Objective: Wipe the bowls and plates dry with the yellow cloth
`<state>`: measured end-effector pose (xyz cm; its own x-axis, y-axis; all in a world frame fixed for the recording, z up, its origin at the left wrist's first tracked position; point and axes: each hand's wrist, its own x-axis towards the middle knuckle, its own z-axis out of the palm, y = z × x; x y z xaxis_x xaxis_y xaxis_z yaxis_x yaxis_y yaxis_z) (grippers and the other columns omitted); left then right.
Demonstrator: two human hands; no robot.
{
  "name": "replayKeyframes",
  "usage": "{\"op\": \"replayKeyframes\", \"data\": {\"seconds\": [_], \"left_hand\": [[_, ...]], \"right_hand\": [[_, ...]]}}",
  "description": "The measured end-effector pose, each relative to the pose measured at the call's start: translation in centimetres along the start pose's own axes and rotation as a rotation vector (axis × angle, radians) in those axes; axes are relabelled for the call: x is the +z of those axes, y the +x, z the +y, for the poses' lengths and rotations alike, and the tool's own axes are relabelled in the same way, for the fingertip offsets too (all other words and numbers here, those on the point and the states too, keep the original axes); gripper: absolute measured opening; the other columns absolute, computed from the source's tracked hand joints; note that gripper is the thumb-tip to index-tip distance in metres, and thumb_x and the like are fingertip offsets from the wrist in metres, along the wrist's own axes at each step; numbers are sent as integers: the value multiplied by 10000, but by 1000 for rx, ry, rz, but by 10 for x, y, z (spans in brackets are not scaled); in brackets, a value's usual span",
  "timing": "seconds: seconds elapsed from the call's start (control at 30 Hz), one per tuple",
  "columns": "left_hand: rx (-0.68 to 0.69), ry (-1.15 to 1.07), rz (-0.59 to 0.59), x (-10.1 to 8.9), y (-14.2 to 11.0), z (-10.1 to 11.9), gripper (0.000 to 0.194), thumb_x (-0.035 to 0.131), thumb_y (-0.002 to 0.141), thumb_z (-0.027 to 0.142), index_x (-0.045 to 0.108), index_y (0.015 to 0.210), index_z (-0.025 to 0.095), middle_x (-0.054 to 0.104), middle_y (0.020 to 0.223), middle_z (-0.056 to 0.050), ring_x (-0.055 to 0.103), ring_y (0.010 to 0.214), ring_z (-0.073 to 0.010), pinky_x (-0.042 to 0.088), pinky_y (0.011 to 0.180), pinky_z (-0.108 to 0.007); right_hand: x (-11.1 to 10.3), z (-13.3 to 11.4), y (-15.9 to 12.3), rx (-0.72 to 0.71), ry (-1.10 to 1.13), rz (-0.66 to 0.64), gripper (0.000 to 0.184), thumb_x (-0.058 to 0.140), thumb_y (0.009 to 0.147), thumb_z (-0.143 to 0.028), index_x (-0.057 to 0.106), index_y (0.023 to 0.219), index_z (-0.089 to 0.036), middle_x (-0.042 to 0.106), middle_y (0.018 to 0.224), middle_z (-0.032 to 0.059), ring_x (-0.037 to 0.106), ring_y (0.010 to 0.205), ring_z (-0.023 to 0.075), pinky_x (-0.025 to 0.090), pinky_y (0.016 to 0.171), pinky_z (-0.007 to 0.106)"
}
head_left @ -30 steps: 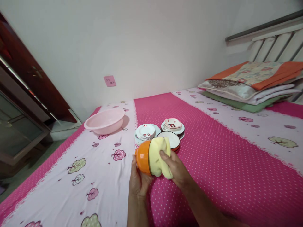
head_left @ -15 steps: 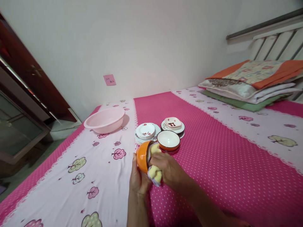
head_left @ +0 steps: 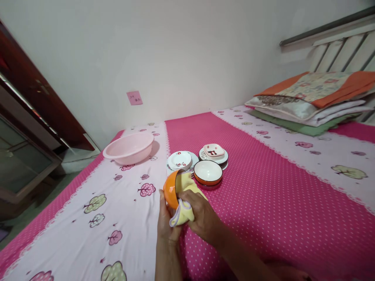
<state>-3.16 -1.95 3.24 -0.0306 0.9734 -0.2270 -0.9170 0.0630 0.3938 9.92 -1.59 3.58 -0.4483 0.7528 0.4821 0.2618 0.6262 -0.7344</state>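
My left hand point(head_left: 164, 220) cups an orange bowl point(head_left: 170, 191) from below and holds it tilted on its side over the bed. My right hand point(head_left: 202, 216) presses a yellow cloth point(head_left: 184, 203) into the bowl's open mouth, fingers closed on the cloth. Just beyond stand an orange bowl with a white inside point(head_left: 208, 173), a stack of white flowered plates point(head_left: 180, 160) and a second plate stack topped by a small square dish point(head_left: 213, 151).
A pink plastic basin point(head_left: 128, 147) sits at the far left of the pink, tree-patterned bed sheet point(head_left: 263, 187). Folded bedding and pillows point(head_left: 310, 101) lie at the far right by a slatted headboard. A dark wooden cabinet point(head_left: 26, 117) stands at the left, off the bed.
The right hand has pushed the yellow cloth from over the bowl's outside into its mouth and moved it downward. The bowl has shifted slightly left; the white-lined bowl behind is now uncovered.
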Motion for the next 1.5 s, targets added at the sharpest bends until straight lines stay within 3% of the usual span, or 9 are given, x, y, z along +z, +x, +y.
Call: {"op": "replayKeyframes", "data": {"seconds": [0.2, 0.3, 0.5, 0.7, 0.77, 1.0, 1.2, 1.4, 1.5], "left_hand": [[82, 19, -57, 9, -5, -7, 407, 477, 1081, 340, 677, 1392, 170, 783, 1256, -140, 754, 1138, -252, 493, 1161, -433], [51, 11, -57, 5, -1, -8, 430, 486, 1074, 340, 648, 1427, 155, 758, 1303, -168, 736, 1181, -288, 490, 1163, -473], [55, -70, -62, -9, 5, -5, 424, 435, 1096, 375, 654, 1424, 220, 809, 1204, -86, 756, 1132, -220, 460, 1185, -402], [42, -67, -146, -11, 3, -1, 548, 521, 1030, 562, 656, 1422, 205, 760, 1311, -138, 721, 1210, -278, 484, 1156, -434], [58, -97, -98, -7, 3, 2, 558, 497, 1029, 594, 684, 1389, 211, 776, 1279, -135, 730, 1191, -274, 509, 1126, -413], [45, -114, 210, -14, 10, 15, 385, 463, 1053, 359, 783, 1210, 216, 847, 923, -80, 801, 849, -224, 598, 983, -397], [147, -84, 209, -10, 6, 28, 303, 548, 987, 349, 792, 1129, 239, 839, 936, -49, 778, 873, -239, 549, 1063, -505], [483, 131, 402, -1, 5, 29, 170, 606, 943, 277, 757, 985, 211, 792, 914, 26, 733, 828, -166, 605, 876, -333], [559, 210, 478, -3, 4, 20, 150, 649, 936, 298, 705, 835, 202, 728, 740, 58, 669, 667, -134, 571, 707, -266]], "right_hand": [[-12, -13, 2, 363, 763, 199, 428, 811, 795, -339, 663, 1179, -223, 768, 1109, 79, 720, 1045, 301, 571, 953, 436], [-17, -16, 4, 433, 938, 199, 448, 847, 777, -382, 683, 1169, -239, 781, 1139, 68, 731, 1083, 306, 571, 1005, 446], [-13, -16, 4, 293, 812, -61, 363, 826, 761, -225, 733, 1112, -203, 797, 1040, 50, 739, 1008, 259, 579, 942, 383], [-15, -12, 3, 370, 975, -16, 507, 924, 661, -343, 733, 1109, -202, 801, 1025, 54, 749, 972, 251, 577, 938, 388], [-18, -9, 3, 364, 1024, -28, 501, 929, 653, -388, 742, 1078, -200, 798, 1006, 54, 746, 955, 244, 571, 945, 389], [-15, 4, 6, 416, 1004, -44, 523, 924, 665, -385, 728, 1103, -177, 792, 935, 43, 734, 818, 214, 599, 758, 340], [-14, 16, 8, 499, 788, 297, 619, 964, 612, -455, 727, 1114, -181, 807, 1105, 131, 771, 1005, 345, 623, 917, 504], [-41, 0, 6, 497, 522, 641, 509, 903, 730, -482, 740, 1116, -191, 773, 1210, 165, 732, 1123, 386, 582, 1012, 532], [-45, -23, 4, 355, 512, 620, 606, 839, 820, -454, 661, 1338, -194, 724, 1322, 159, 682, 1231, 369, 548, 1076, 515]]}}
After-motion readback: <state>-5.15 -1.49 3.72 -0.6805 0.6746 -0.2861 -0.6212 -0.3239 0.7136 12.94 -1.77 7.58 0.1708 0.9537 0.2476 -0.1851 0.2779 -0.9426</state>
